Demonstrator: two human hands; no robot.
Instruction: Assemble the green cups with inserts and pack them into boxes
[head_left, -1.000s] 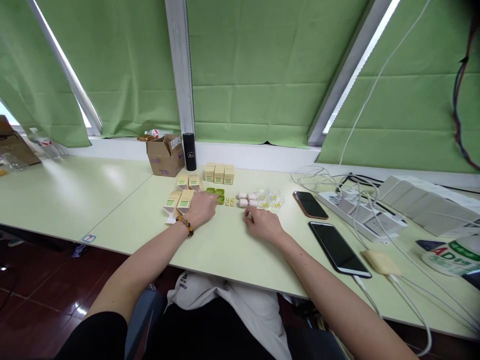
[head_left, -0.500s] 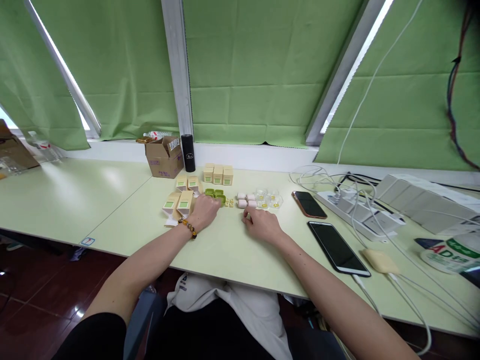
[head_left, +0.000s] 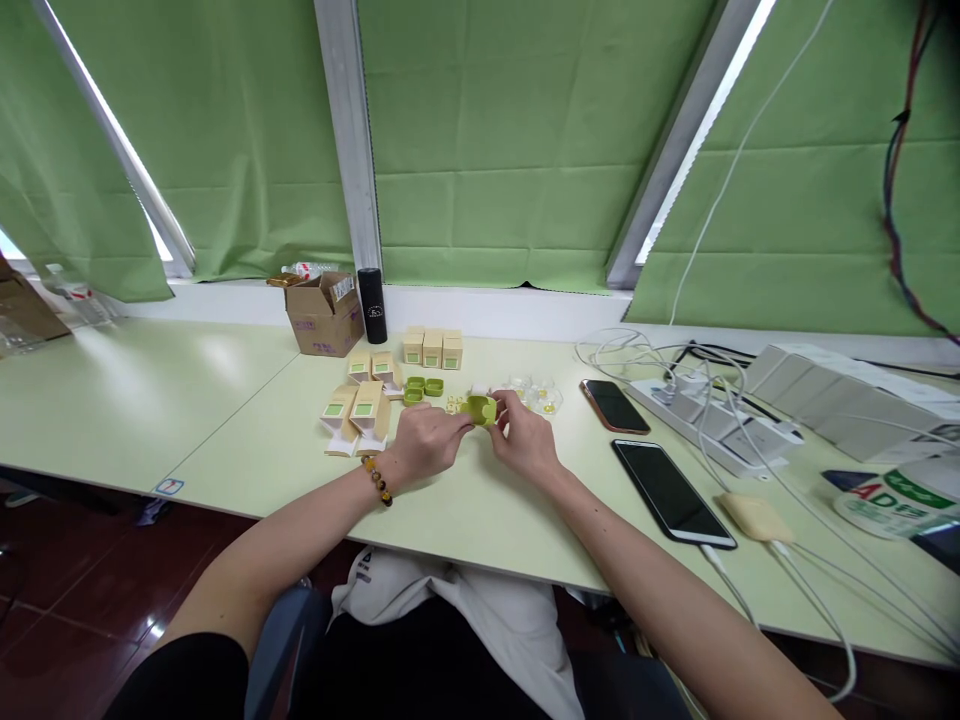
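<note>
Between my two hands, above the table, is a small green plastic box (head_left: 478, 409), its hollow side showing. My left hand (head_left: 431, 438) is closed on its left side, with a beaded bracelet at the wrist. The fingers of my right hand (head_left: 523, 436) pinch the other side. Several matching green boxes (head_left: 414, 394) lie on the table past my left hand. Tiny yellow pieces (head_left: 453, 403) sit just left of the held box. Clear round cups (head_left: 546, 398) with yellow bits stand beyond my right hand. Pale pink pieces are mostly hidden behind my hands.
Opened cream cartons (head_left: 370, 408) lie at left, and three closed cartons (head_left: 433, 348) stand behind. A cardboard box (head_left: 324, 317) and black flask (head_left: 372, 305) are at the back. Two phones (head_left: 671, 492), a power strip (head_left: 712, 425) with cables and a bottle (head_left: 896, 500) occupy the right.
My left hand has moved right from the green boxes, bringing one with it. My right hand has come up to grip that box too. Fewer green boxes lie on the table.
</note>
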